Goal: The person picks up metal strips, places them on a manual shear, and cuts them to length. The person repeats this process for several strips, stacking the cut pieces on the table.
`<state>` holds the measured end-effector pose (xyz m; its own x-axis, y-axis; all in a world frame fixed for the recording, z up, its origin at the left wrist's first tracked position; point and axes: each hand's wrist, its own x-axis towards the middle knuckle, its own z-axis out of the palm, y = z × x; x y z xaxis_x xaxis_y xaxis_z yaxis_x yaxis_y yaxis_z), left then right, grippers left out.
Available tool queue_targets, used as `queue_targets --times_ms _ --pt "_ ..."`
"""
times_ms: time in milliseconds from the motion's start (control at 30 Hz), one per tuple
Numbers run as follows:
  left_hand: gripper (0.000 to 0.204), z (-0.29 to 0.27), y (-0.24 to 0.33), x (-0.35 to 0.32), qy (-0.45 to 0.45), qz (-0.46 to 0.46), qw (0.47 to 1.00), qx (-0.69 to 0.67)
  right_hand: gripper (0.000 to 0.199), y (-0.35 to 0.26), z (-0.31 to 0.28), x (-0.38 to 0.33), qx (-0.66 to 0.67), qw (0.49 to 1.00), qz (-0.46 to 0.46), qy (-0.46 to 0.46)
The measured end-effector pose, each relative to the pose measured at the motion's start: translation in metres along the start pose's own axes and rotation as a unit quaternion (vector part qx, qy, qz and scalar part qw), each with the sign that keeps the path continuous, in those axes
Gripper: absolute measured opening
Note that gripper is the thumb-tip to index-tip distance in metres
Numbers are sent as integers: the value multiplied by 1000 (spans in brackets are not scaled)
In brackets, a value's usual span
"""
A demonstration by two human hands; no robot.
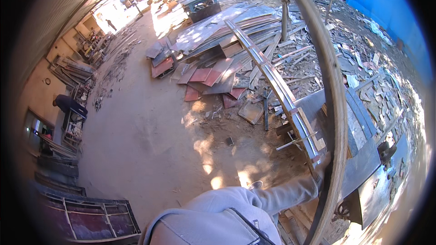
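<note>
My left arm (pixel 286 195), in a grey hooded sweatshirt sleeve, reaches across to the right. My left hand (pixel 323 165) is at the edge of a long wooden pole (pixel 335 90), near the close end of a long narrow workpiece (pixel 272 75). The hand is blurred and partly behind the pole, so its fingers do not show clearly. The pole rises close in front of me and looks bowed. Strips of metal and wood make up the workpiece, with a clamp-like bar (pixel 290 144) across it. My right hand is out of sight.
Dark boards (pixel 361 165) lie to the right of the pole. Ahead are reddish panels (pixel 211 75), stacked planks and scattered wood scraps (pixel 349 50). A dark framed panel (pixel 91 220) is at lower left. Another person (pixel 70 104) bends over by the left wall. A blue sheet wall (pixel 377 0) stands far right.
</note>
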<state>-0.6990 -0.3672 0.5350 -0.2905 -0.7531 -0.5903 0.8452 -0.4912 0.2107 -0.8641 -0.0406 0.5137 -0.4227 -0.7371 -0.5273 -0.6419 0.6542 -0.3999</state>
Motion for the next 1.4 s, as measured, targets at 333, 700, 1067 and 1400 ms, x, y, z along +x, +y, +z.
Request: queue_targets --times_ms 333,700,1067,1400 --pt "69 34 107 -12 -143 22 941 306 105 -198 27 -19 171 960 -184 124" --pt "73 58 -13 -6 -359 107 647 664 89 -215 -165 102 498 771 -167 360" --pt "79 490 -240 486 -415 160 300 844 72 -52 -517 672 554 722 46 410" --pt "54 596 -149 564 -444 120 198 865 58 193 -629 713 619 535 117 562"
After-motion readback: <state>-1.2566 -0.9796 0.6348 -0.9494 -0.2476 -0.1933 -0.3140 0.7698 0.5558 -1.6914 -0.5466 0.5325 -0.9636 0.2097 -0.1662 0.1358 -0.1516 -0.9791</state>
